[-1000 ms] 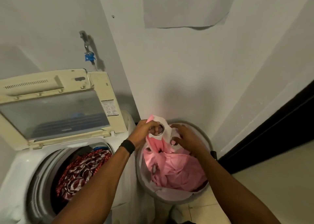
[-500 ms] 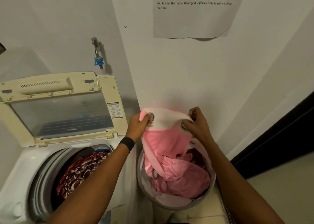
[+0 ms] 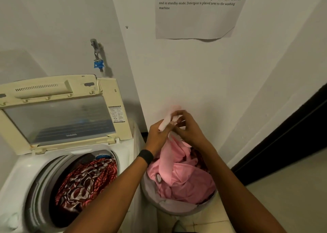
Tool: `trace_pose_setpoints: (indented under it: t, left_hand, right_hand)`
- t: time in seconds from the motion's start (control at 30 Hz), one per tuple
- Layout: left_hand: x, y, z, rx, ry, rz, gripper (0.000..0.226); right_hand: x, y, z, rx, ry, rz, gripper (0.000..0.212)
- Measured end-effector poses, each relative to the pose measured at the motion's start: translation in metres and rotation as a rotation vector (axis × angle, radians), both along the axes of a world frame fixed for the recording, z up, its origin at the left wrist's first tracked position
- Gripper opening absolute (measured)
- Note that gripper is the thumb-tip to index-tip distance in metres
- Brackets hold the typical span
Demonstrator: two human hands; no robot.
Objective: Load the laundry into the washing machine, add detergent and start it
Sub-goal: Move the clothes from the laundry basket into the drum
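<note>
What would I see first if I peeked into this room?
The bright pink cloth jumps out: the left hand and right hand both grip its top edge above the grey laundry basket, in the middle of the view. To the left, the washing machine stands with its lid up and a red patterned cloth in the drum. A paper sign hangs on the wall above.

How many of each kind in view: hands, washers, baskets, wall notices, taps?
Hands: 2 (left hand, right hand, both gripping the pink cloth)
Washing machine: 1
Laundry basket: 1
Wall notice: 1
Tap: 1
Total: 6
</note>
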State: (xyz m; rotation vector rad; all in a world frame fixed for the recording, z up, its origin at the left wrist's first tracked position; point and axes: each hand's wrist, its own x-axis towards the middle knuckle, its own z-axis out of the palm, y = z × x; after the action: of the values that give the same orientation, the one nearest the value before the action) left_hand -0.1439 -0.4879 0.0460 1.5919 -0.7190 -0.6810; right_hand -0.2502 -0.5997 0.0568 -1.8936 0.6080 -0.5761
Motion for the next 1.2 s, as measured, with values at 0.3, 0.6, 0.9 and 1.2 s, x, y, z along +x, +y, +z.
trace_pose_setpoints:
  t: [0.3,0.6,0.9,1.2]
  left_hand:
    - [0.021,-0.001,0.011,-0.048,0.234,0.233,0.019]
    - [0.033,0.007,0.018,-0.081,0.341,0.178,0.019]
    - [0.046,0.017,0.023,-0.039,0.25,0.237,0.019]
    - [0.046,0.017,0.025,-0.024,0.647,-0.241,0.074]
  right_hand:
    - [-0.023,0.034,-0.073,0.031,0.055,0.024,0.098]
    - [-0.027,0.017,-0.096,-0.124,0.205,-0.012,0.059]
    - [-0.036,0.02,-0.053,-0.116,0.136,-0.14,0.011]
    - [-0.012,-0.006,0.05,-0.129,0.297,0.573,0.023]
